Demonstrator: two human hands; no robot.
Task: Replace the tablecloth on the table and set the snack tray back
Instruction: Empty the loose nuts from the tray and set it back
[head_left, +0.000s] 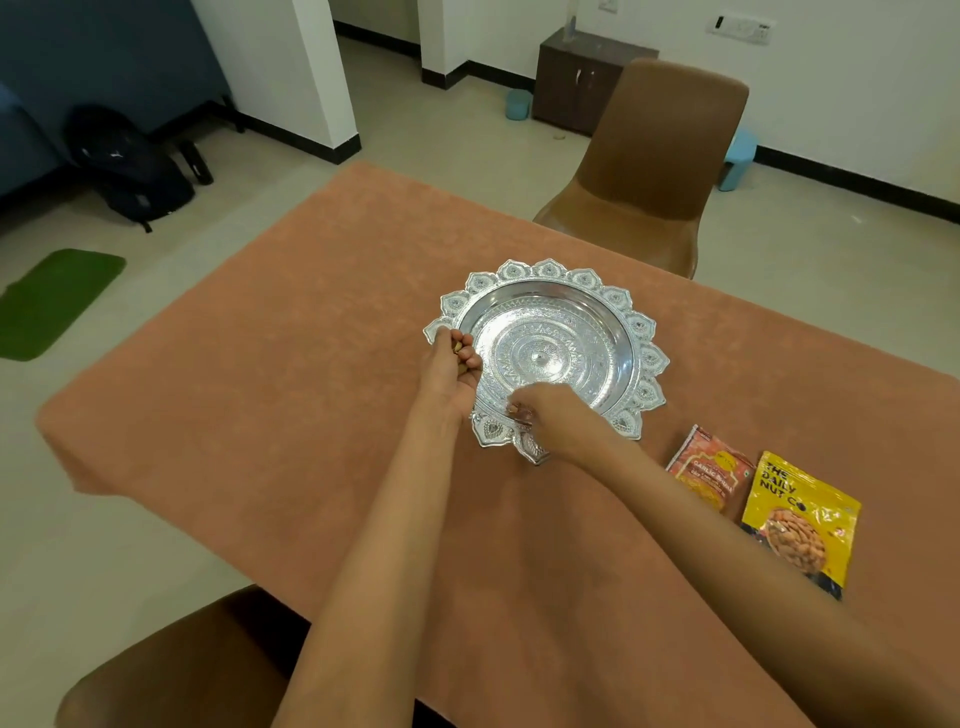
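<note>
Our left hand clutches nuts at the tray's left rim; right hand curls at its near rim, grasp unclear; tablecloth spreads leftward.

1 silver tray. 1 orange tablecloth. 2 snack packets: red packet, yellow almond packet. 2 brown chairs: far chair, near chair. 2 hands: left hand, right hand. 1 green mat. 1 black backpack. 1 dark cabinet.

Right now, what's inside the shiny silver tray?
Only bare patterned metal shows inside the silver tray. The left hand, holding small brown pieces, hides its left edge, and the right hand covers the near edge, so anything under them is unseen.
</note>
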